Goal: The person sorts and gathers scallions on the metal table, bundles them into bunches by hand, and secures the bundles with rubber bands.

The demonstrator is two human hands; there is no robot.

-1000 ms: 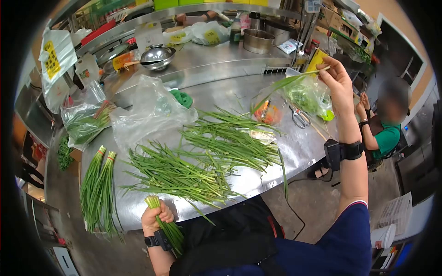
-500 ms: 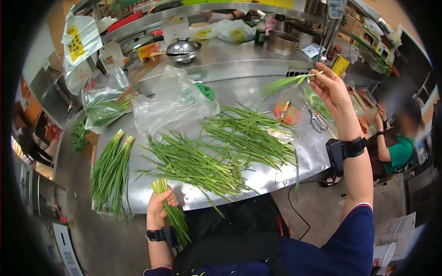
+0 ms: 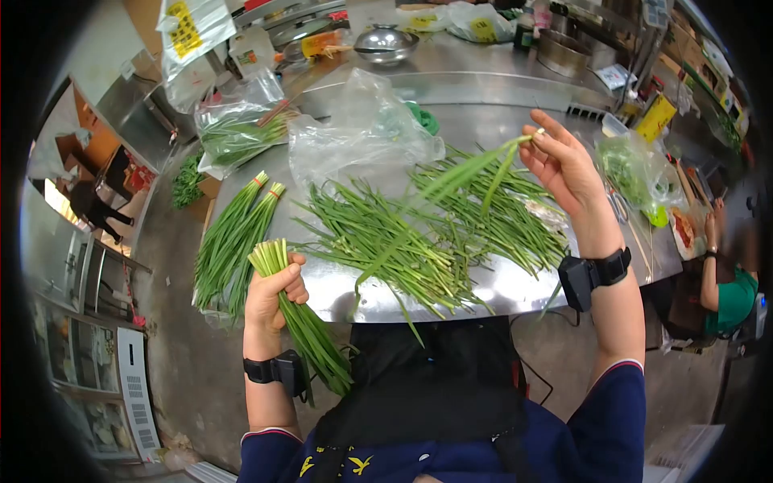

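Note:
My left hand [image 3: 274, 295] is wrapped round a bunch of garlic chives [image 3: 319, 348], pale cut ends upward and green leaves hanging toward my lap. Raised over the right part of the table, my right hand [image 3: 570, 165] pinches a few loose chive stalks [image 3: 471, 179] by their pale ends, the leaves trailing left. Below it lies a loose pile of chives [image 3: 503, 216], partly hidden by the hand and stalks. Another loose pile [image 3: 394, 245] spreads over the middle of the table. Two chive bundles tied with red bands [image 3: 238, 241] rest at the left edge.
The metal table [image 3: 346, 304] has a crumpled clear plastic bag [image 3: 354, 145] and a bag of greens [image 3: 245, 129] toward the back. A metal bowl [image 3: 386, 47] stands on the shelf behind. At the right, a person in a green sleeve [image 3: 734, 302] works near bagged greens [image 3: 628, 173].
The view has swung, so the table sits higher and further right. My left hand has come up nearer the table with its bunch. The right hand's stalks now hang over the piles.

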